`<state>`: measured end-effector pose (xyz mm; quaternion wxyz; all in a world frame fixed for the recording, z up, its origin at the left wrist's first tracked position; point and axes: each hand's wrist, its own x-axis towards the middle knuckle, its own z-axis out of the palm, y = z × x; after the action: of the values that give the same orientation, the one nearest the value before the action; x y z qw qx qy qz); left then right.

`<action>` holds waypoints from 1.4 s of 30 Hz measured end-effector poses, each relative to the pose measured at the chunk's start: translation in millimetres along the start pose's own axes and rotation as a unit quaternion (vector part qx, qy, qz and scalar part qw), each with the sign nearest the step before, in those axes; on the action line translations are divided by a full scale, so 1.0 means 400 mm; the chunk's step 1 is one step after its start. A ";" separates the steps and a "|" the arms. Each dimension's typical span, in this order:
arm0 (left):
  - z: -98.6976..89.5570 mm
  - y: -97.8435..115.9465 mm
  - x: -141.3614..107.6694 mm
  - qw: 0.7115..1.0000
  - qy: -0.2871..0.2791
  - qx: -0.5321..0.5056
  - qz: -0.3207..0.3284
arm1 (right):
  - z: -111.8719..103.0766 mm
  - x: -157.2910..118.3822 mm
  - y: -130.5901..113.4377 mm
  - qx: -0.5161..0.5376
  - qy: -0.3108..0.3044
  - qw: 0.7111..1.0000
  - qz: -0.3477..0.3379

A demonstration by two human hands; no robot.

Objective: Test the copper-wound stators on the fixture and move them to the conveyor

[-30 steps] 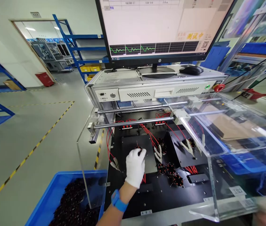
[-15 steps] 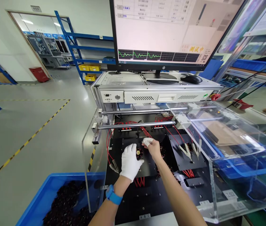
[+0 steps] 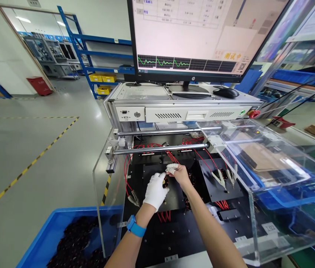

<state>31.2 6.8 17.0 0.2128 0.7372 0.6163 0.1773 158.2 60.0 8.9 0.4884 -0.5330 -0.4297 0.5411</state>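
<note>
A small round wound stator (image 3: 165, 182), dark with copper-coloured windings and a pale centre, sits on the left black plate (image 3: 175, 195) of the test fixture. My left hand (image 3: 156, 190), in a white glove, curls its thumb and fingers round the stator's left side. My right hand (image 3: 177, 173) has white covers on its fingertips. Its thumb and finger are pinched together just above the stator, near my left fingertips; what lies between them is too small to make out. Clips with pale sleeves (image 3: 134, 198) on red wires lie left of the plate.
More sleeved clips (image 3: 219, 179) rest on the right plate. Metal rails (image 3: 160, 149) cross behind my hands, and clear acrylic panels (image 3: 100, 208) stand at the sides. A blue bin (image 3: 38, 238) of dark parts is at lower left. A monitor (image 3: 185, 44) stands above.
My right hand has moved slightly left, and its pinched fingertips are now close to my left fingertips. My left hand stays at the stator. The view has shifted slightly.
</note>
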 end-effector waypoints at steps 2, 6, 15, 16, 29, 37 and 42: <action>-0.001 0.001 0.001 1.000 -0.003 -0.001 0.000 | 0.000 0.003 0.001 -0.014 -0.006 1.000 -0.006; 0.001 -0.002 0.001 1.000 0.001 -0.004 0.005 | -0.007 0.004 -0.003 -0.092 -0.013 0.993 -0.075; 0.004 -0.007 0.006 1.000 0.001 -0.001 0.009 | -0.038 0.009 -0.040 -0.313 -0.062 0.929 -0.188; 0.003 -0.007 0.006 1.000 0.002 0.000 0.010 | -0.037 0.008 -0.043 -0.331 -0.068 0.920 -0.197; 0.000 -0.005 0.004 1.000 -0.002 0.009 0.003 | -0.028 0.004 -0.048 -0.344 -0.100 0.915 -0.185; -0.002 -0.009 0.006 1.000 0.000 0.019 0.024 | -0.047 -0.010 -0.046 -0.375 -0.083 0.901 -0.204; -0.002 -0.012 0.007 1.000 0.001 0.008 0.029 | -0.061 -0.031 -0.037 -0.435 -0.031 0.860 -0.266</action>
<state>27.3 10.2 14.9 0.2015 0.7561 0.5963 0.1793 183.0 48.9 24.0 0.3182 -0.5398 -0.7617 0.1646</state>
